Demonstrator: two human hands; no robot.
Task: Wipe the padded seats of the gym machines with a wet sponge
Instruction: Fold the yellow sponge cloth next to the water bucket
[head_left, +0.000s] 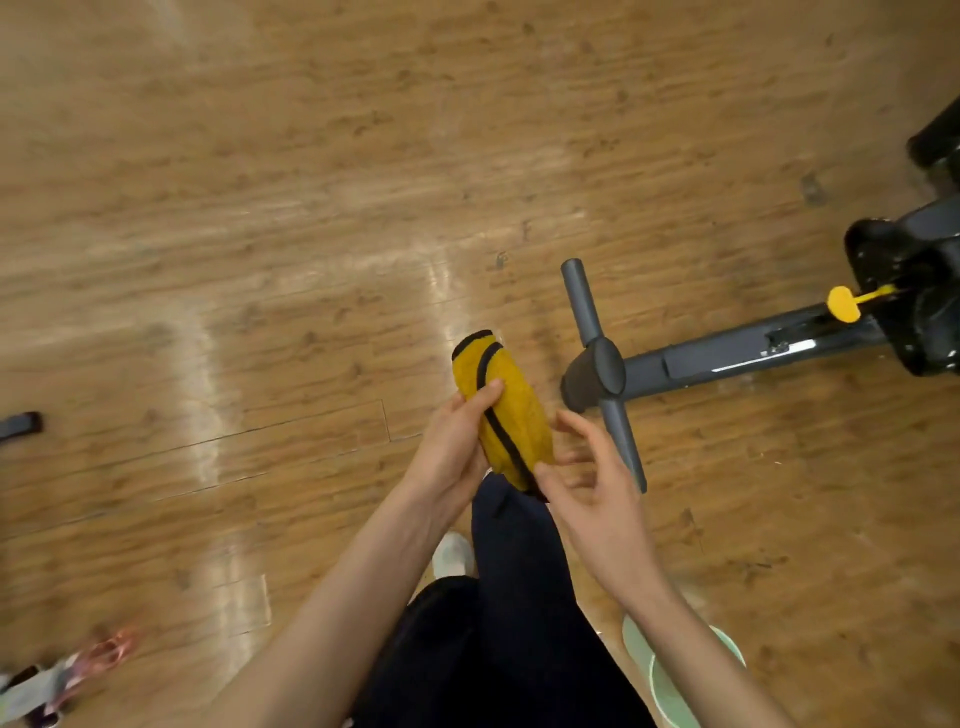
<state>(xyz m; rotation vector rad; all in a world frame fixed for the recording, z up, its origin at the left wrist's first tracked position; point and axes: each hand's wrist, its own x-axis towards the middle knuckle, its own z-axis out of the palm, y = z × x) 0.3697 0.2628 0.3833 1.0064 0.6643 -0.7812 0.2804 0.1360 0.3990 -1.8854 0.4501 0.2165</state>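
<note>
A rolled yellow sponge cloth with black edging (511, 410) is held in front of me over the wooden floor. My left hand (452, 447) grips it from the left, thumb lying across its top. My right hand (592, 467) is at its lower right end with the fingers spread, thumb touching the cloth's bottom edge. A gym machine's dark grey base (727, 353) with a T-shaped foot bar (602, 364) stands to the right. A black padded part (914, 291) shows at the right edge, cut off by the frame.
A yellow adjustment knob (844, 304) sticks out of the machine frame. A pale green bucket rim (675, 675) sits under my right forearm. My dark trousers and a light shoe (453, 553) are below. A sandal (78, 670) lies bottom left. Wooden floor (311, 208) stretches ahead.
</note>
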